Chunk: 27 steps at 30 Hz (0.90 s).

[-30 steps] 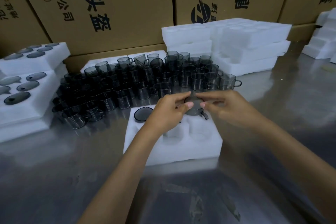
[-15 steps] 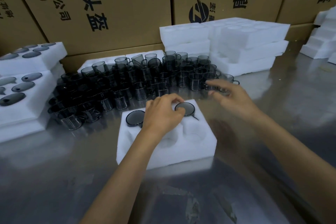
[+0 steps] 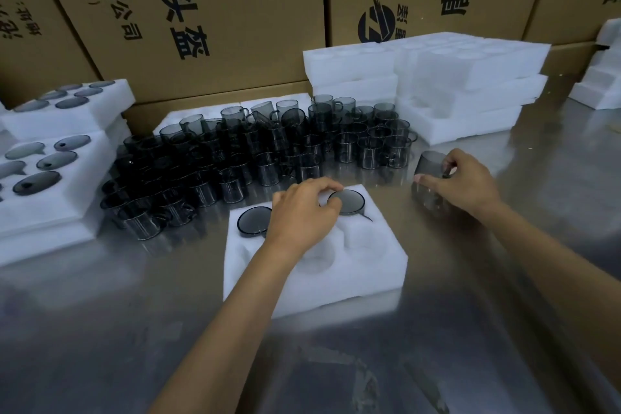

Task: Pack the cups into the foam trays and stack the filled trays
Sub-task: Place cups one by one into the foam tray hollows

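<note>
My left hand [image 3: 304, 212]: it rests on the foam tray [image 3: 369, 265], fingers bent, tips touching the rim of a packed cup [image 3: 347, 201]. It grips nothing.
My right hand [image 3: 465, 183]: fingers closed around a dark cup [image 3: 428, 163], tipped, just above the shiny table [image 3: 504, 329].
Tray: two cups in the far holes, one [image 3: 253, 221] on the left.
Loose cups [image 3: 268, 151]: crowded behind the tray.
Full trays [image 3: 50, 178]: stacked on my left.

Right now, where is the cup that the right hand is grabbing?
In the head view, the cup is on the right side, in the right hand, just right of the big cluster of cups and beyond the foam tray.
</note>
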### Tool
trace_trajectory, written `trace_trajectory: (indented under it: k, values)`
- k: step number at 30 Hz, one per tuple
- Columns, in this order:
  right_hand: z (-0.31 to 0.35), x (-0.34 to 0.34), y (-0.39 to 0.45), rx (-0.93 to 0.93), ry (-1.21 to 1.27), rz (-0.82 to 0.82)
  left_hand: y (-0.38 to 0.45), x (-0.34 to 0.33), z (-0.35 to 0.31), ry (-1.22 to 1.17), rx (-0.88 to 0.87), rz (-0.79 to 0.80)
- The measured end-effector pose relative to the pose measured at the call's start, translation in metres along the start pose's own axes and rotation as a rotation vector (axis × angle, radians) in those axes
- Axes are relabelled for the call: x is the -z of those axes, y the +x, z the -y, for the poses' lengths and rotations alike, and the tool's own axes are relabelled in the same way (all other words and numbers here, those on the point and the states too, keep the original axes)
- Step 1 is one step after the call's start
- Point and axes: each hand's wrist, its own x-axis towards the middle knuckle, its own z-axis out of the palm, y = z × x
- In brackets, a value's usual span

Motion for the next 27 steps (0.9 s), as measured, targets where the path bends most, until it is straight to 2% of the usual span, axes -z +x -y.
trace_trajectory:
  k: [3, 6, 9, 11, 13, 15, 19, 23, 27]
  values:
    - [0.007, 0.009, -0.02, 0.037, 0.051, 0.001, -0.002, 0.003, -0.002, -0.01, -0.014, 0.018]
    - [0.028, 0.021, -0.044, 0.184, 0.231, 0.054, -0.006, 0.009, -0.004, -0.046, -0.089, 0.031]
    - [0.059, 0.031, -0.075, 0.345, 0.438, 0.206, -0.011, 0.022, -0.008, -0.222, -0.123, 0.078]
    - [0.077, 0.038, -0.093, 0.437, 0.491, 0.364, -0.016, 0.03, -0.011, -0.336, -0.18, 0.163]
    - [0.091, 0.048, -0.104, 0.521, 0.442, 0.542, -0.025, 0.036, -0.011, -0.389, -0.241, 0.26]
    - [0.099, 0.054, -0.108, 0.585, 0.346, 0.652, -0.034, 0.039, -0.005, -0.366, -0.26, 0.32]
    - [0.107, 0.06, -0.107, 0.645, 0.206, 0.818, -0.048, 0.037, 0.005, -0.361, -0.22, 0.33]
    - [0.108, 0.059, -0.113, 0.598, 0.2, 0.821, -0.056, 0.033, 0.005, -0.345, -0.167, 0.218]
    - [0.107, 0.053, -0.119, 0.583, 0.159, 0.685, -0.054, 0.031, 0.002, -0.188, -0.147, 0.141]
